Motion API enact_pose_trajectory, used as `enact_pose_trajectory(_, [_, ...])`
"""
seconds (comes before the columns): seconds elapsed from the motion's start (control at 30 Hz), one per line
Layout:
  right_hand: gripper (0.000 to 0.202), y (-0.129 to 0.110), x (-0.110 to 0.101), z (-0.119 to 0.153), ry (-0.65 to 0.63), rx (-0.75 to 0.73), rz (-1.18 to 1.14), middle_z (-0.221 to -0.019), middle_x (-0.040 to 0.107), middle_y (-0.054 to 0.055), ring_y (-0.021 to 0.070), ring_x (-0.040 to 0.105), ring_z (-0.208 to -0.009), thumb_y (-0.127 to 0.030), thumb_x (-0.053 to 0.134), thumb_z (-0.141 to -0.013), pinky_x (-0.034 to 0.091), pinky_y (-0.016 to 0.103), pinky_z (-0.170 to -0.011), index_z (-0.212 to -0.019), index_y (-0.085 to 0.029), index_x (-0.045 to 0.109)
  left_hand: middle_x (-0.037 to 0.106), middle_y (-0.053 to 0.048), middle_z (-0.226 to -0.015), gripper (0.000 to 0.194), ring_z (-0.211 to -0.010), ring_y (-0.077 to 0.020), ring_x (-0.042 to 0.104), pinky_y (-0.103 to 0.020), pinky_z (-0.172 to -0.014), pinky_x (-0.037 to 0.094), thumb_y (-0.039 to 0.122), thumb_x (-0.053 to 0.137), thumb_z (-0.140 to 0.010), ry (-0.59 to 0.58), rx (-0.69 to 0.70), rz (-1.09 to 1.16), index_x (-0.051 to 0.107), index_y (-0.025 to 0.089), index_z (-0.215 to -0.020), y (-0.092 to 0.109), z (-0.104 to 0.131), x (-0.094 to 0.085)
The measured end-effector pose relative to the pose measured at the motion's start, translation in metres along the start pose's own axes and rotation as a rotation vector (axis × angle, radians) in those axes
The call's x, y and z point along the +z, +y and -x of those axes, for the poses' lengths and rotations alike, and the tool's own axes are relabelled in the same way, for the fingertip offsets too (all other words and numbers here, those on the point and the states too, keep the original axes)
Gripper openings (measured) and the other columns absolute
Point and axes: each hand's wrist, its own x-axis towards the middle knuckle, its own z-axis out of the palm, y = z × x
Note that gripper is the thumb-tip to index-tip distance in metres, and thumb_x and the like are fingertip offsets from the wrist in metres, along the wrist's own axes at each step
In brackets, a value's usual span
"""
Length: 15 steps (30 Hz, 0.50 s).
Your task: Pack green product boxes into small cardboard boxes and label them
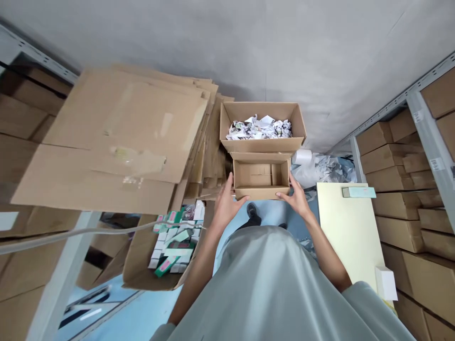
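From my end, the lower fingers of the left hand (224,204) and right hand (298,200) are hidden; what shows grips the sides of a small open cardboard carton (261,192), thumbs on its near wall. Just beyond, crumpled paper (259,128) lies in a larger carton (263,145). Tape-scarred, flattened cardboard sheets (117,128) blur toward my left.

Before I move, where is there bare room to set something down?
The pale yellow board, between the slim mint-green box and the small white box, looks bare. Left is crowded: green and white boxes fill a brown cardboard carton.
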Motion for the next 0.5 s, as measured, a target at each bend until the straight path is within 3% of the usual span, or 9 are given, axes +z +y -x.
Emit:
enact_pose_trajectory(0.1, [0.11, 0.002, 0.024, -0.021, 0.0, 0.04, 0.001, -0.159, 0.07, 0.014, 0.0401, 0.061, -0.151, -0.067, 0.088, -0.087, 0.047, 0.058, -0.132, -0.18, -0.029, 0.044, 0.061, -0.017, -0.171, 0.116, -0.151, -0.0429, 0.065, -0.058, -0.128, 0.054, 0.029, 0.093, -0.085, -0.002, -0.008, -0.047, 0.031, 0.029, -0.183, -0.013, -0.022, -0.001])
enact_pose_trajectory(0.2, [0.112, 0.008, 0.036, -0.03, 0.01, 0.077, -0.025, -0.166, 0.065, 0.016, 0.0422, 0.061, -0.152, -0.074, 0.086, -0.085, 0.045, 0.061, -0.133, -0.178, -0.026, 0.047, 0.052, -0.017, -0.178, 0.117, -0.164, -0.042, 0.053, -0.059, -0.135, 0.047, 0.023, 0.089, -0.086, -0.041, 0.086, -0.046, 0.026, 0.028, -0.184, -0.027, -0.037, 0.005])
enact_pose_trajectory(0.37, [0.102, 0.011, 0.043, -0.027, 0.046, 0.092, 0.001, -0.173, 0.059, 0.016, 0.0402, 0.057, -0.159, -0.078, 0.079, -0.091, 0.045, 0.061, -0.133, -0.174, -0.027, 0.052, 0.044, -0.021, -0.182, 0.119, -0.168, -0.0404, 0.047, -0.059, -0.137, 0.043, 0.025, 0.089, -0.088, -0.181, 0.105, -0.011, 0.02, 0.026, -0.185, -0.053, -0.053, 0.011])
enact_pose_trajectory(0.5, [0.093, 0.003, 0.039, -0.028, 0.015, 0.092, 0.1, -0.174, 0.057, 0.016, 0.0393, 0.052, -0.164, -0.079, 0.076, -0.094, 0.041, 0.061, -0.137, -0.169, -0.027, 0.058, 0.027, -0.023, -0.189, 0.121, -0.175, -0.0434, 0.031, -0.063, -0.141, 0.036, 0.026, 0.093, -0.085, -0.193, 0.125, -0.07, 0.023, 0.025, -0.184, -0.059, -0.055, 0.014])
